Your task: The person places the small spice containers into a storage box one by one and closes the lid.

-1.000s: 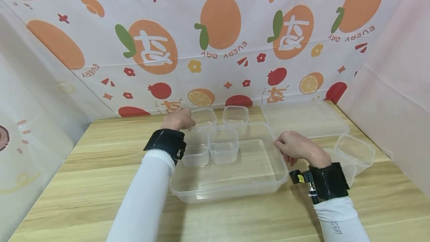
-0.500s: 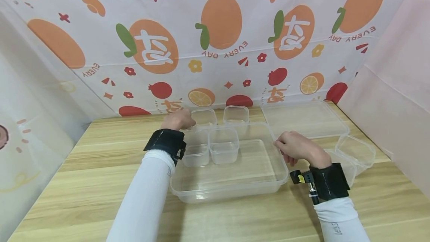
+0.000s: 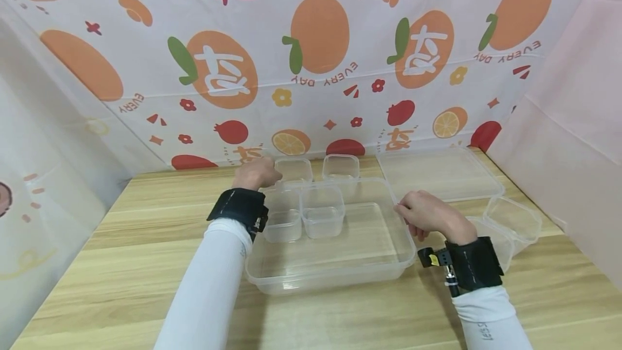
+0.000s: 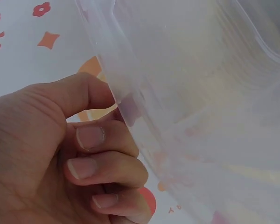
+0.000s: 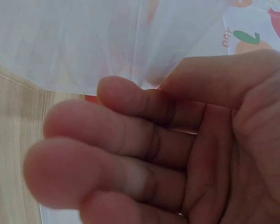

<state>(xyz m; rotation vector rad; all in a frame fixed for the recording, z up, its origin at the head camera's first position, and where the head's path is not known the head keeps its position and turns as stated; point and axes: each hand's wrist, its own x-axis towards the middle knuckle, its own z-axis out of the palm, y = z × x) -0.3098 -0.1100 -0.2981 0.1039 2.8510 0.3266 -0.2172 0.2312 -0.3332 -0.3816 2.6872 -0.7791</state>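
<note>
A large clear plastic container [image 3: 364,271] sits on the wooden table in the head view. Two small clear square tubs, a left one [image 3: 283,227] and a right one [image 3: 323,223], stand inside its left half. My left hand [image 3: 255,173] is at the container's back left, and the left wrist view shows thumb and forefinger [image 4: 97,95] pinching its rim, other fingers curled. On the opposite side my right hand [image 3: 428,213] pinches the right rim. In the right wrist view, thumb and forefinger [image 5: 123,95] meet at the clear plastic edge; the remaining fingers curl below.
Behind the container stand two more small tubs, one left [image 3: 293,169] and one right [image 3: 341,166]. A large flat clear lid [image 3: 439,174] lies at the back right. Further clear tubs [image 3: 515,221] lie beyond my right wrist. A fruit-print cloth [image 3: 320,31] hangs behind the table [image 3: 146,253].
</note>
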